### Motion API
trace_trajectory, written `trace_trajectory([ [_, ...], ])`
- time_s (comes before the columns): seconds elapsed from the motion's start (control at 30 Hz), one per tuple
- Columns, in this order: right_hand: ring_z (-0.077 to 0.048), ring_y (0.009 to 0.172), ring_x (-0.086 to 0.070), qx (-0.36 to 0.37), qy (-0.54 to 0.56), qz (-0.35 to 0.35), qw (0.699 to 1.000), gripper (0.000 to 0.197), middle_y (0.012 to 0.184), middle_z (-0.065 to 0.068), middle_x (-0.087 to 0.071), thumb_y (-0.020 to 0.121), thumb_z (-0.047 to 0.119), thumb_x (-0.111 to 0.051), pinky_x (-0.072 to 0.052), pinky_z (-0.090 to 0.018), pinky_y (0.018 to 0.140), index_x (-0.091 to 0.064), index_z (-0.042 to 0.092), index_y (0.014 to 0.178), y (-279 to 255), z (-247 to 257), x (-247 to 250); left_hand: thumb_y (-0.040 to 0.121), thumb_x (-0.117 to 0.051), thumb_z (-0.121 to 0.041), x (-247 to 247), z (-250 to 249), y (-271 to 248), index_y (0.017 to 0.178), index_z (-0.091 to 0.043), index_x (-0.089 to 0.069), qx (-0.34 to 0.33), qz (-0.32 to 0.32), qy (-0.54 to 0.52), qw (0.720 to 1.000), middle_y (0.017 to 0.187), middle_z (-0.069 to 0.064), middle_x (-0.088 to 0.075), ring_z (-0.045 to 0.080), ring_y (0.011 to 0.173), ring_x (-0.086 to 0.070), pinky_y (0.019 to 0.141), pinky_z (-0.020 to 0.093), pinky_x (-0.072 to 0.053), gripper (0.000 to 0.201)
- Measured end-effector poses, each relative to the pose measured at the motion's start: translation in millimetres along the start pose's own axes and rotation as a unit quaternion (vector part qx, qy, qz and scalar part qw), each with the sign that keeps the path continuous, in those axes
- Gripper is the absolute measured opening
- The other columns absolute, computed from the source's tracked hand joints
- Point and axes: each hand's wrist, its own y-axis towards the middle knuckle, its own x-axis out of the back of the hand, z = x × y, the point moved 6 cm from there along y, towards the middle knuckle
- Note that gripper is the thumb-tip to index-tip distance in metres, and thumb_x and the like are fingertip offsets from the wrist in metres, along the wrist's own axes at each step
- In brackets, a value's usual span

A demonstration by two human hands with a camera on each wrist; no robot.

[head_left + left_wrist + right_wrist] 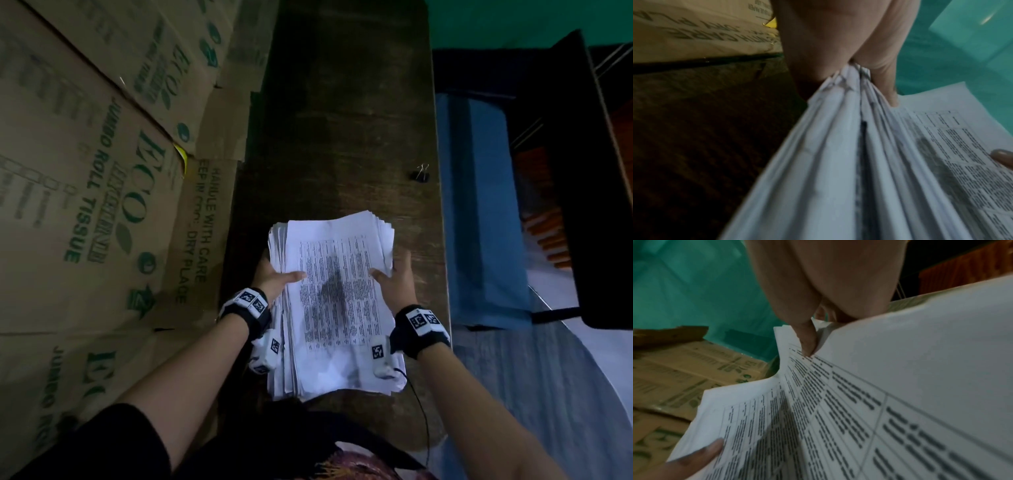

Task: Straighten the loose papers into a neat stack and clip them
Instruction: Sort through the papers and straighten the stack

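A thick stack of printed white papers (335, 301) is held over the near end of a dark wooden table (342, 120), its edges uneven and fanned. My left hand (274, 277) grips the stack's left edge, thumb on top. My right hand (397, 277) grips the right edge the same way. In the left wrist view the papers (838, 162) bunch under the left hand (869, 78). In the right wrist view the right hand (807, 340) has its thumb pressed on the printed top sheet (838, 410). A small black binder clip (422, 174) lies on the table, beyond the papers to the right.
Flattened and stacked cardboard boxes (102, 171) line the table's left side. A blue bench or cushion (479, 212) runs along the right edge, with a dark piece of furniture (582, 171) beyond it. A green wall (513, 20) lies at the far end.
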Motion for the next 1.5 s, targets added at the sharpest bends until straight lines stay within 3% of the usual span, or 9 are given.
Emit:
trace_trajectory([
  [0.17,-0.035,0.123,-0.05,0.001,-0.088,-0.031,0.996,0.045,0.129,-0.011,-0.052,0.091,0.007,-0.06,-0.051,-0.042,0.086,-0.038,0.017,0.129,18.5,-6.2,-9.6,0.081,-0.073,-0.004,-5.3,-4.8,4.2,0.151,-0.015,-0.007,-0.015,0.003,0.001,1.0,0.154,0.007,-0.027,0.021,0.139,-0.029,0.105,0.029,-0.026,0.097],
  [0.3,-0.043,0.143,-0.013,-0.041,-0.243,-0.06,0.967,0.045,0.156,-0.023,-0.011,0.09,0.018,-0.065,-0.013,-0.065,0.114,-0.044,0.017,0.129,31.9,-13.1,-16.4,0.078,-0.075,-0.001,-4.9,-4.6,12.9,0.149,-0.02,-0.004,-0.053,0.012,0.01,0.998,0.148,0.005,-0.031,0.005,0.119,-0.029,0.096,0.023,-0.025,0.102],
  [0.4,-0.03,0.113,-0.051,0.012,-0.212,-0.027,0.977,0.032,0.133,-0.017,-0.046,0.09,0.01,-0.064,-0.047,-0.044,0.094,-0.053,0.008,0.12,35.2,4.8,-22.3,0.073,-0.079,0.0,-6.8,1.8,17.8,0.147,-0.02,-0.006,-0.071,0.033,0.02,0.997,0.136,-0.002,-0.033,0.004,0.12,-0.03,0.099,0.022,-0.027,0.106],
  [0.5,-0.022,0.089,-0.056,0.021,-0.181,0.026,0.983,0.041,0.104,-0.004,-0.053,0.09,0.009,-0.064,-0.039,-0.016,0.055,-0.046,0.002,0.126,38.1,14.5,-28.0,0.071,-0.082,-0.003,-7.7,10.9,21.3,0.145,-0.023,-0.009,-0.074,0.052,0.008,0.996,0.136,-0.002,-0.031,0.01,0.126,-0.031,0.102,0.025,-0.029,0.106],
  [0.8,-0.028,0.09,-0.071,-0.004,0.088,0.048,0.995,0.025,0.1,-0.022,-0.071,0.075,-0.004,-0.075,-0.058,-0.04,0.08,-0.068,-0.004,0.099,40.1,5.4,0.4,0.071,-0.078,-0.045,17.3,20.3,24.3,0.147,-0.034,-0.016,-0.107,-0.065,0.069,0.99,0.152,-0.002,-0.009,0.024,0.141,-0.012,0.114,0.052,-0.02,0.098],
  [1.07,-0.041,0.103,-0.064,-0.015,0.272,0.135,0.953,0.038,0.11,-0.024,-0.067,0.074,0.0,-0.073,-0.052,-0.058,0.086,-0.062,-0.004,0.11,26.6,4.7,5.9,0.089,-0.065,-0.016,-3.2,-6.0,-4.9,0.12,-0.004,-0.058,-0.125,0.011,-0.087,0.988,0.097,-0.012,-0.066,-0.009,0.087,-0.064,0.085,0.019,-0.053,0.035],
  [1.17,-0.046,0.109,-0.061,-0.006,0.219,0.14,0.966,0.039,0.117,-0.032,-0.061,0.08,0.0,-0.071,-0.049,-0.061,0.091,-0.058,-0.009,0.115,24.2,12.1,6.7,0.09,-0.062,-0.009,-4.4,-13.8,-3.2,0.121,-0.01,-0.059,-0.122,-0.003,-0.12,0.985,0.106,-0.011,-0.066,-0.007,0.097,-0.062,0.089,0.017,-0.049,0.031],
  [1.3,-0.015,0.083,-0.073,0.017,0.123,0.021,0.992,0.04,0.091,-0.002,-0.075,0.073,-0.004,-0.076,-0.059,-0.03,0.071,-0.064,-0.004,0.111,26.5,21.4,14.7,0.087,-0.066,-0.006,-4.8,-15.1,-0.6,0.125,-0.015,-0.054,-0.105,-0.006,-0.148,0.983,0.112,-0.008,-0.064,0.003,0.102,-0.061,0.087,0.018,-0.048,0.041],
  [1.5,-0.021,0.089,-0.072,0.003,0.103,-0.024,0.994,0.03,0.091,0.002,-0.075,0.071,-0.005,-0.078,-0.058,-0.044,0.083,-0.069,0.006,0.098,33.5,11.7,18.8,0.088,-0.055,-0.022,1.5,-13.4,10.2,0.115,-0.026,-0.061,-0.066,0.073,-0.221,0.97,0.118,0.001,-0.068,0.02,0.113,-0.063,0.098,0.04,-0.048,0.029],
])
